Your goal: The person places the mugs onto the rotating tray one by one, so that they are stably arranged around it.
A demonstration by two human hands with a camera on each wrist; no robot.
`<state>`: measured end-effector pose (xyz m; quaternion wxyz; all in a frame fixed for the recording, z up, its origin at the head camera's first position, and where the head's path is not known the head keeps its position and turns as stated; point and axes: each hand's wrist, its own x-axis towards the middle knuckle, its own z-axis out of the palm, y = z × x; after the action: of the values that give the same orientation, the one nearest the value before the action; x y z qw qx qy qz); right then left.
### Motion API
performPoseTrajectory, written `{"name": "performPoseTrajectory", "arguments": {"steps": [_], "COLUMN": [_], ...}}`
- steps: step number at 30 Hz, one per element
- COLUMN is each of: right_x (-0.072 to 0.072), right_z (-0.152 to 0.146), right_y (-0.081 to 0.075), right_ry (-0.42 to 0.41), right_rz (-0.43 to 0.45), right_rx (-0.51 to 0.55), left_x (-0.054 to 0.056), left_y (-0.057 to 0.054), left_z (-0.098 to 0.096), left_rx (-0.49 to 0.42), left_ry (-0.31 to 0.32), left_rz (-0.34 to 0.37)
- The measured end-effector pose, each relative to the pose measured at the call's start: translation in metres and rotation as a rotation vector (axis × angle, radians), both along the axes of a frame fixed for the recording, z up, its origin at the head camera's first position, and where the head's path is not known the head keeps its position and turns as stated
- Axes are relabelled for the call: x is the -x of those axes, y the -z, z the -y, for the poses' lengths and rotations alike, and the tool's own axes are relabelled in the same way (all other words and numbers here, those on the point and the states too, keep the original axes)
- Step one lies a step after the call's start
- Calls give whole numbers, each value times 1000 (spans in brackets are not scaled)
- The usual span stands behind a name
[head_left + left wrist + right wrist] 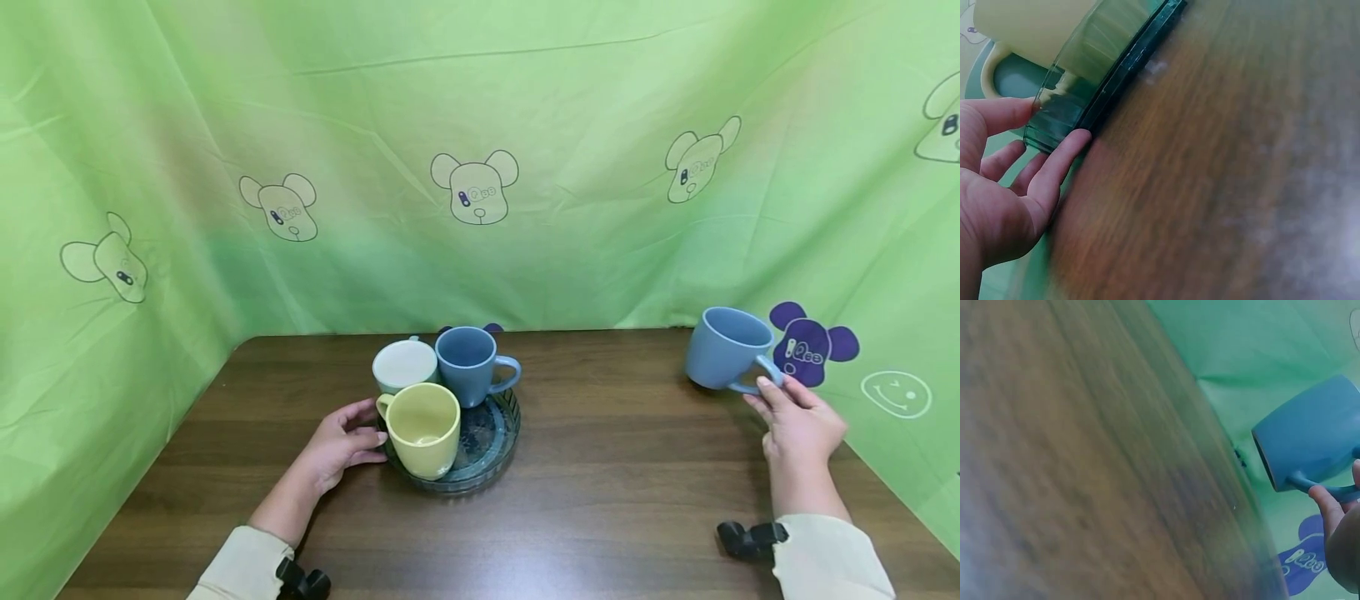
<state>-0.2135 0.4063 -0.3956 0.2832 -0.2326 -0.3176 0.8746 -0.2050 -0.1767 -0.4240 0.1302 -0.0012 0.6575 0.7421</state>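
A round glass tray (480,454) stands on the wooden table, left of the middle. On it are a yellow mug (422,433) at the front, a white-and-pale-green mug (405,367) behind, and a blue mug (467,362) at the back right. My left hand (347,446) holds the tray's left side; in the left wrist view its fingertips (1075,142) touch the ribbed glass wall and base. At the far right, my right hand (802,429) pinches the handle of a second blue mug (720,354), which appears lifted slightly, its mouth upward.
The brown wooden table (600,467) ends at a green cloth backdrop (585,208) printed with bear faces, which also hangs along both sides. Black wrist devices (750,540) are at both sleeves.
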Motion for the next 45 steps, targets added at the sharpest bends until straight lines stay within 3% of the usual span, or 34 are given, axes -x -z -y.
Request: {"name": "performPoseTrajectory", "arguments": {"steps": [21,36,45], "right_x": [-2,-5,-7], "right_z": [20,32,39], "right_y": [-11,-17,-18], "right_ry": [-98,-161,-194], "right_rz": [-40,-70,-104], "right_rx": [-31,-98,-109], "left_x": [-3,-7,-8], "left_y": [-2,-5,-2], "left_z": [-5,-4,-2], "left_rx": [5,39,68], "left_ry": [-20,11,-36], "left_rz": [-1,-2,2]}}
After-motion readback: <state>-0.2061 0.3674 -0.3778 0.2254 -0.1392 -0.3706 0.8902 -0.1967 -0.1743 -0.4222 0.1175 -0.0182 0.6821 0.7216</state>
